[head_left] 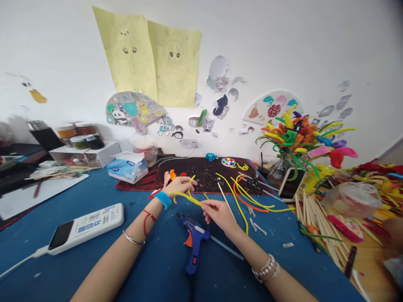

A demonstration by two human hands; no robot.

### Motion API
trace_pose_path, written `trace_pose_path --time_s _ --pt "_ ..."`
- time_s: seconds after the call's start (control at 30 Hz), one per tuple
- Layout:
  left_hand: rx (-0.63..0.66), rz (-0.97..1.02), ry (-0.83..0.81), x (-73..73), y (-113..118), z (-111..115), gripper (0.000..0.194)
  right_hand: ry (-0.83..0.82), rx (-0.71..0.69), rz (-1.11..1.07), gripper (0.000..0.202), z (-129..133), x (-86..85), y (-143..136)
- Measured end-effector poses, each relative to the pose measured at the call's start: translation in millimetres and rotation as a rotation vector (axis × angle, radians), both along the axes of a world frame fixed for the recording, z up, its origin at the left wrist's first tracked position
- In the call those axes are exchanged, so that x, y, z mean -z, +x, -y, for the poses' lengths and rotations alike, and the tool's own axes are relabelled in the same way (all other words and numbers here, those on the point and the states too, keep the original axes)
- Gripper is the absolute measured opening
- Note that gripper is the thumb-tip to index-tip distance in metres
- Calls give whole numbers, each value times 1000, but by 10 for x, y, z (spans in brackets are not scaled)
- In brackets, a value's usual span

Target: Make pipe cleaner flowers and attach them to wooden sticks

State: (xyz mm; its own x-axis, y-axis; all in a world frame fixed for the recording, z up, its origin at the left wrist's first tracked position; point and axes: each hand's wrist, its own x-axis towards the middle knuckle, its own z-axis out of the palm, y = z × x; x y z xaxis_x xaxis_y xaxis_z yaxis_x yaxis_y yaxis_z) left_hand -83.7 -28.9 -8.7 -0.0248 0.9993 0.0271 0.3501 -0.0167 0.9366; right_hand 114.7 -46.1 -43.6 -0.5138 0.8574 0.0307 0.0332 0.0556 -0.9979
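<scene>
The right hand point(217, 212) grips one end of a yellow pipe cleaner point(189, 197) between thumb and fingertips, above the worktop point(138, 260). The left hand point(182, 186) is at its other side; whether its fingers close on it cannot be determined. A blue glue gun point(195, 243) lies between the forearms, toward the worktop's front edge.

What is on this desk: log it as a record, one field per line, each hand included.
left hand: over coloured pipe cleaners, grip unclear
right hand: fingers pinch a yellow pipe cleaner
glue gun: blue, orange trigger, lying between the forearms
power bank: white, cable attached
tissue pack: blue and white
bouquet: multicoloured, at right
</scene>
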Motion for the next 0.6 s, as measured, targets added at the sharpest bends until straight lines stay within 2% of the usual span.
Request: trace_pose_path --time_s 0.13,0.23,0.33,0.43,0.53,0.6 --pt "-2 98 16 -19 9 6 18 -105 -6 -133 30 18 -58 24" --pt "27 186 66 -127 18 48 27 -174 1 -226 32 -16 -128 65" --pt "121 294 161 -380 67 113 41 -211 5 -298 34 -95 -287 86" --pt "219 328 322 -724 139 123 47 -148 -43 -301 33 -211 -563 55" --pt "146 308 451 -1044 215 49 38 -8 -66 -253 33 -305 -905 -15" --pt "62 328 498 -1203 263 -18 37 163 -42 -185 33 -307 -1119 -53"
